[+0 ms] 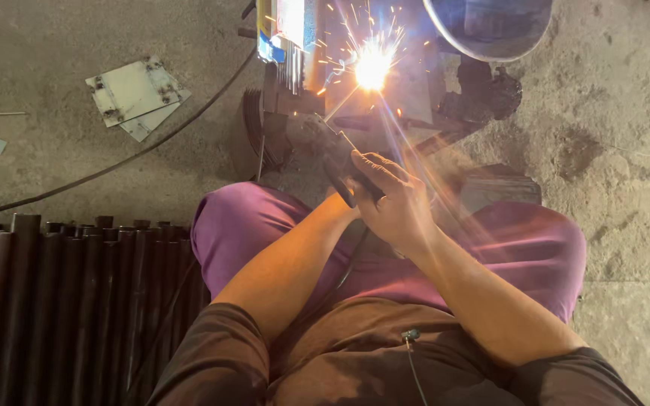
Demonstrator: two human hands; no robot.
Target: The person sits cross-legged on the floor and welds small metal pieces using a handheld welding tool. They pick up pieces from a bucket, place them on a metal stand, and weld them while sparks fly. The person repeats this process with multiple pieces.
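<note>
Above the person's lap, the right hand point(394, 201) grips a dark electrode holder point(338, 159), its rod reaching to the bright sparking weld point(373, 68) on the metal workpiece point(415, 98). The left hand is hidden behind the right, so its grip cannot be told. Dark pipes point(69, 301) lie on the floor at left.

Seated, knees apart, thighs spread left and right of centre. 2 bare forearms reaching forward from short dark sleeves, converging between knees. Right hand point(394, 204) on top, fingers curled tight, knuckles up, wrist bent slightly inward. Left hand point(349, 201) mostly hidden beneath right hand, only wrist edge showing; grip state not readable. Left forearm angled up and rightward, right forearm angled up and leftward. Elbows bent, held close to torso.
</note>
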